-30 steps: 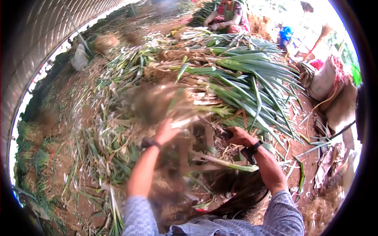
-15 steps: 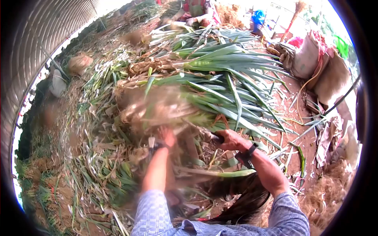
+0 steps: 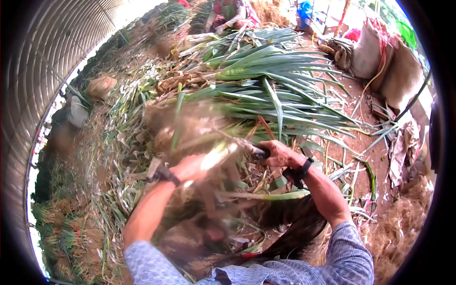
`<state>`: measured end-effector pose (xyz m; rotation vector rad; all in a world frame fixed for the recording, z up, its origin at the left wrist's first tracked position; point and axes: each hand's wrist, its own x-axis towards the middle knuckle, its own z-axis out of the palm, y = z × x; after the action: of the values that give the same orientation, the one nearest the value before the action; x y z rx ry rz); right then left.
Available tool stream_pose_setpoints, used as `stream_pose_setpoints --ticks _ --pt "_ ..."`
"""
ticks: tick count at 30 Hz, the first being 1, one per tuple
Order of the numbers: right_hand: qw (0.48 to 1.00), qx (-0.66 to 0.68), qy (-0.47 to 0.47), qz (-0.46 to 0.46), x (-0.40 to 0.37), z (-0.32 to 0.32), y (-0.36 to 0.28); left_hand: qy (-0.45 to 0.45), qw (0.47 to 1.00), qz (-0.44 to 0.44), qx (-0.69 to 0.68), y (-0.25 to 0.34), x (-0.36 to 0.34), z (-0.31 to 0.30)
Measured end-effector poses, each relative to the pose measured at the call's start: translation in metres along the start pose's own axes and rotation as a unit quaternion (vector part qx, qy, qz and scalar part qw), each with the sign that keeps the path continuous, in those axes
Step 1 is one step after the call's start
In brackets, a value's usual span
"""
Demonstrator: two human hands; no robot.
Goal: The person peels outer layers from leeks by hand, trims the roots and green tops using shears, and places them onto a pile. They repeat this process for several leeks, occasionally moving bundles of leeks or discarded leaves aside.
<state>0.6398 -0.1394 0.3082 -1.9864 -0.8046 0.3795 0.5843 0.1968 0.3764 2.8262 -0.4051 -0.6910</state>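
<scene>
The right hand point(image 3: 279, 154), near the centre of the frame, is clenched around a dark handle point(image 3: 260, 152), its thin front end pointing up and to the left. The left hand point(image 3: 190, 168) is left of centre, at the lower end of a pale stalk point(image 3: 219, 154); a brownish blur covers its fingers, so I can't tell whether they close on the stalk. There's a dark band point(image 3: 167, 175) on the left wrist and a black watch point(image 3: 297, 175) on the right. Just beyond the hands, a broad heap of leeks point(image 3: 266, 97) fills the upper middle, its green leaves fanning to the right. One loose stalk point(image 3: 270, 196) lies crosswise below the right hand. Scattered leaf trimmings point(image 3: 128, 156) cover the ground at left, and brown fibres point(image 3: 394, 228) are piled at lower right. Stuffed sacks point(image 3: 401, 76) lean together at upper right, and another person point(image 3: 232, 14) is at the top edge, behind the heap.
</scene>
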Motion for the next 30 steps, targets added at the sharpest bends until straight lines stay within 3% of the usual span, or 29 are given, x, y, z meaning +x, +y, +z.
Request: stream_pose_setpoints --ticks 1,3,5,9,11,12,13,15,17,19,21,23,26,29,30 --pt "1.0 0.012 0.001 0.007 -0.001 -0.004 0.001 -0.031 0.999 -0.006 0.03 -0.002 -0.017 -0.003" --pt "0.995 0.093 -0.004 -0.026 -0.003 -0.012 0.002 -0.008 0.999 0.038 0.033 -0.001 -0.071 -0.011" --pt "0.994 0.1 -0.009 -0.044 -0.007 -0.02 -0.021 0.029 0.991 0.018 0.131 0.005 -0.122 -0.013" --pt "0.995 0.005 -0.011 -0.098 -0.013 -0.011 -0.028 0.054 0.972 0.014 0.228 0.007 -0.179 -0.019" --pt "0.996 -0.037 -0.036 -0.07 -0.023 0.0 -0.031 0.072 0.961 0.006 0.269 0.008 -0.2 -0.019" --pt "0.994 -0.075 -0.061 -0.06 -0.024 0.008 -0.02 0.018 0.948 -0.081 0.306 0.012 -0.205 -0.027" --pt "0.988 -0.115 -0.085 -0.051 -0.026 0.013 -0.019 0.073 0.949 -0.044 0.303 0.005 -0.221 -0.032" --pt "0.991 -0.093 -0.076 -0.065 -0.035 0.021 -0.017 0.109 0.93 -0.082 0.342 -0.013 -0.248 -0.047" --pt "0.991 -0.051 -0.061 -0.103 -0.041 0.02 -0.014 0.178 0.892 -0.111 0.4 -0.022 -0.287 -0.069" --pt "0.994 -0.032 -0.062 -0.078 -0.048 0.014 -0.029 0.261 0.835 -0.102 0.473 -0.03 -0.326 -0.087" --pt "0.998 0.035 -0.042 -0.041 -0.064 0.008 -0.048 0.252 0.807 -0.177 0.504 -0.021 -0.372 -0.111" --pt "0.997 -0.003 -0.02 -0.08 -0.058 0.009 -0.023 0.31 0.758 -0.226 0.527 -0.034 -0.422 -0.126" --pt "0.994 0.029 0.03 -0.097 -0.064 0.002 -0.027 0.398 0.701 -0.208 0.554 -0.073 -0.525 -0.141" --pt "0.99 0.108 0.09 -0.025 -0.066 -0.006 -0.026 0.402 0.656 -0.321 0.552 -0.039 -0.584 -0.132" --pt "0.979 0.151 0.123 -0.067 -0.07 -0.008 -0.035 0.44 0.636 -0.274 0.572 -0.053 -0.605 -0.132"
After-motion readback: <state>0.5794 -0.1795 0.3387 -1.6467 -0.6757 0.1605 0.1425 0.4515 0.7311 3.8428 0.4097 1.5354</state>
